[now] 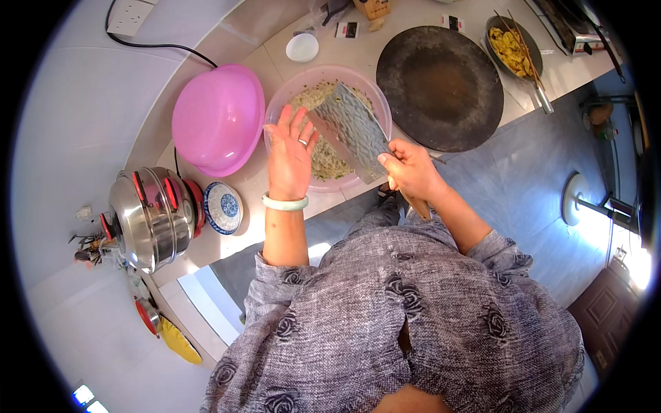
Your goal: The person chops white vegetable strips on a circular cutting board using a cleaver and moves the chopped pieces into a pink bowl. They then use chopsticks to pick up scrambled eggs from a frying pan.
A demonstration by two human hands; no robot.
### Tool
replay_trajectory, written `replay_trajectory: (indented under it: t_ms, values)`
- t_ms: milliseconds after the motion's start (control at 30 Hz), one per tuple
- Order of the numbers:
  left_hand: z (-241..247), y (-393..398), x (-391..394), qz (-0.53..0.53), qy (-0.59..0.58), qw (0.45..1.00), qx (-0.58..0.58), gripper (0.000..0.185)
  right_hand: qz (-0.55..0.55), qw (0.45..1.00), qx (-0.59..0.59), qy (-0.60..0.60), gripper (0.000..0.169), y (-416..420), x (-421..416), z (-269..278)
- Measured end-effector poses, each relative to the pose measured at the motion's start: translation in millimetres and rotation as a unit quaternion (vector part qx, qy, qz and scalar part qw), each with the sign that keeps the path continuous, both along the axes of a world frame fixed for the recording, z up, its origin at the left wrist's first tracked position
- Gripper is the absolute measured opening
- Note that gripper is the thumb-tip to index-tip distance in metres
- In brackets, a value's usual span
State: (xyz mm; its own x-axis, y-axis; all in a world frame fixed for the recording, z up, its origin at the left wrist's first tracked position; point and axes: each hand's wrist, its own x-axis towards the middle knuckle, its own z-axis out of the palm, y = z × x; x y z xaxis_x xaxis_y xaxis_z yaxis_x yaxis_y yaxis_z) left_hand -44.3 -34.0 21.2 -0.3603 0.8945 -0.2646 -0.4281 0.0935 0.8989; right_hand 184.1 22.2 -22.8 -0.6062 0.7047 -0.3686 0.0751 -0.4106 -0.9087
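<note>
My right hand (pixel 413 168) grips the wooden handle of a broad cleaver (pixel 351 126) with a dimpled grey blade. The blade is held over a pink plastic basin (pixel 379 93), which contains a pale chopped mixture (pixel 330 157) flecked with green. My left hand (pixel 290 155) is raised by the blade's edge, palm turned up and fingers apart, holding nothing. Whether its fingertips touch the blade I cannot tell. A ring and a pale green bangle (pixel 285 202) are on that hand and wrist. Part of the mixture is hidden behind the blade and my left hand.
Right of the basin lies a round dark board (pixel 439 88). Beyond it, a pan (pixel 537 51) holds yellow food and chopsticks. A bright pink basin (pixel 219 116), a steel steamer pot (pixel 155 219) and a patterned bowl (pixel 223 207) stand left. A white bowl (pixel 302 47) sits behind.
</note>
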Motion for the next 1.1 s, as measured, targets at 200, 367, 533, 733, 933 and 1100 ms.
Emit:
replay_trajectory:
  t_ms: [200,367,533,733,933,1100]
  values:
    - [-5.9,-8.8,3.0,-0.043,0.262,0.964,-0.016,0.080,-0.042,0.998,-0.042,0.001,0.017,2.9,4.6,-11.1]
    - [-19.7,-8.5,1.2,-0.003,0.298,0.954,-0.024,0.055,-0.059,0.998,-0.038,0.007,0.015,1.4,13.8,-3.9]
    - [-17.0,-9.8,8.6,0.036,0.477,0.876,-0.068,0.019,-0.080,0.996,-0.030,-0.005,0.016,-1.7,25.3,2.4]
    - [-33.8,-0.7,19.3,-0.115,0.803,0.585,-0.020,0.031,-0.100,0.995,-0.007,0.007,0.015,-2.1,41.8,9.6]
    - [-33.5,-7.6,31.2,-0.137,0.739,0.659,-0.001,0.033,-0.111,0.994,0.002,-0.010,0.014,-2.3,53.4,19.8]
    - [-27.9,-6.4,23.6,-0.060,0.671,0.735,0.084,0.023,-0.130,0.991,-0.011,0.012,0.014,-2.9,55.8,35.9]
